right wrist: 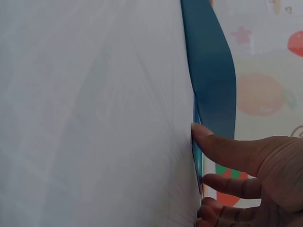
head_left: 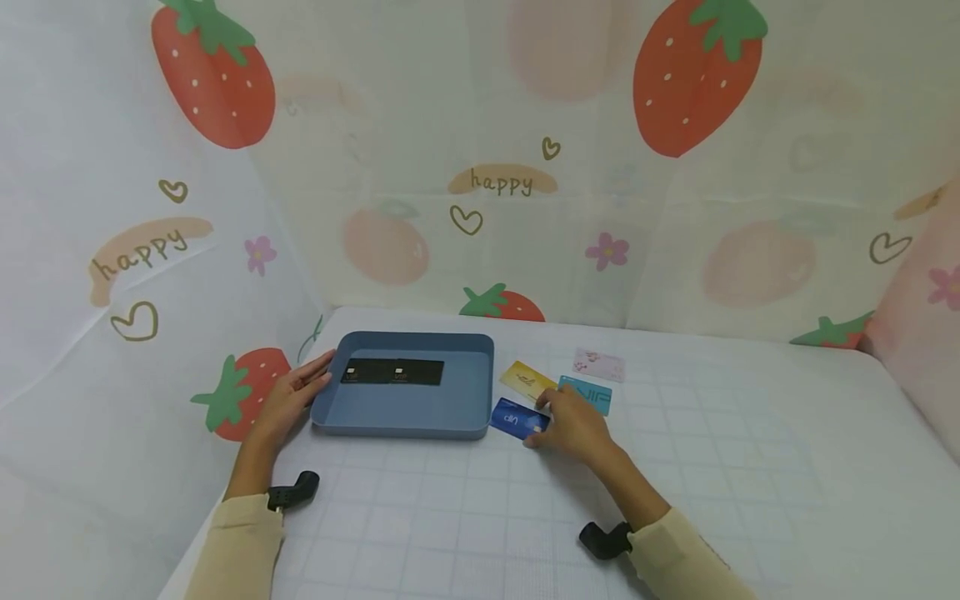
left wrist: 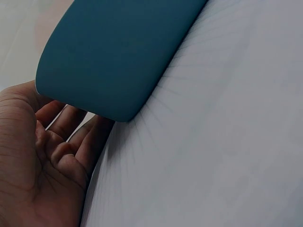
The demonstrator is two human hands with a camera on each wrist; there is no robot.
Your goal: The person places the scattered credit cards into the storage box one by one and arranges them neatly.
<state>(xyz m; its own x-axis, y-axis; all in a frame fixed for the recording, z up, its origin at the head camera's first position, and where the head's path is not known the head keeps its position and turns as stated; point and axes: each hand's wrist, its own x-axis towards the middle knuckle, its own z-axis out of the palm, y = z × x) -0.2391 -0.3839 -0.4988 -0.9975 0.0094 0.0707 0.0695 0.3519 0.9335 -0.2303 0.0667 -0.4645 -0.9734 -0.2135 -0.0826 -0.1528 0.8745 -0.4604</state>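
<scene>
A blue-grey rectangular tray (head_left: 405,412) lies on the table, with two black cards (head_left: 420,372) end to end inside. My left hand (head_left: 294,400) rests against the tray's left side. In the left wrist view, the fingers of that hand (left wrist: 57,156) reach behind the tray's corner (left wrist: 109,66). Just right of the tray, my right hand (head_left: 576,427) pinches a dark blue card (head_left: 517,418) by its right end. The thumb is at the card's near edge, as the right wrist view shows. A yellow card (head_left: 527,380) and a teal card (head_left: 592,394) lie beyond the fingers.
A pale pink card (head_left: 599,365) lies behind the teal one. The table has a white gridded cloth (head_left: 420,517). Printed sheets with strawberries (head_left: 697,75) stand at the back and sides. A black wrist device (head_left: 604,540) sits at the right cuff.
</scene>
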